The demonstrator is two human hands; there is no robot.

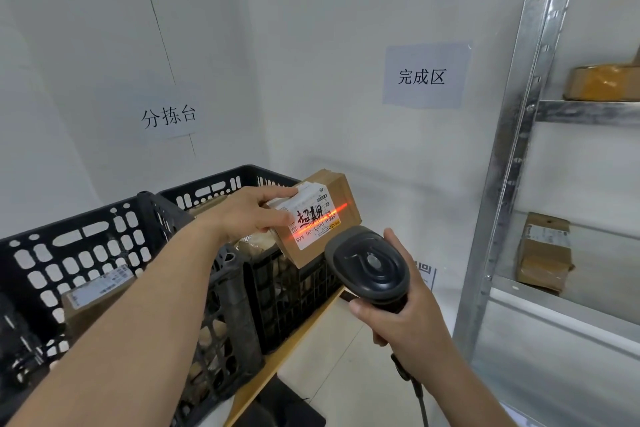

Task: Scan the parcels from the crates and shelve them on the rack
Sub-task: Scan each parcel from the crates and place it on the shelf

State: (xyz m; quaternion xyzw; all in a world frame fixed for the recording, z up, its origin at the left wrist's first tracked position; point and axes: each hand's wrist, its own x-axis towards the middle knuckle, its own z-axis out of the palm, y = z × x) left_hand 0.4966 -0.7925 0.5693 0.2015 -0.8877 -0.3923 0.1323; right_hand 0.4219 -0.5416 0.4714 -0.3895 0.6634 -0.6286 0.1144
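My left hand [254,215] grips a small brown cardboard parcel [341,198] by its left end and holds it above the far black crate [294,284]. The parcel's white label faces me, with a red scan line across it. My right hand [405,319] holds a black handheld scanner [369,263], pointed at that label from just below and to the right. A nearer black crate [86,243] at the left holds another labelled parcel [100,291]. The metal rack [512,163] stands at the right.
Both crates sit on a wooden table [277,360] against the white wall. Brown parcels lie on the rack's upper shelf [602,80] and middle shelf [543,253]. Two paper signs hang on the wall. The scanner's cable [415,392] drops toward the tiled floor.
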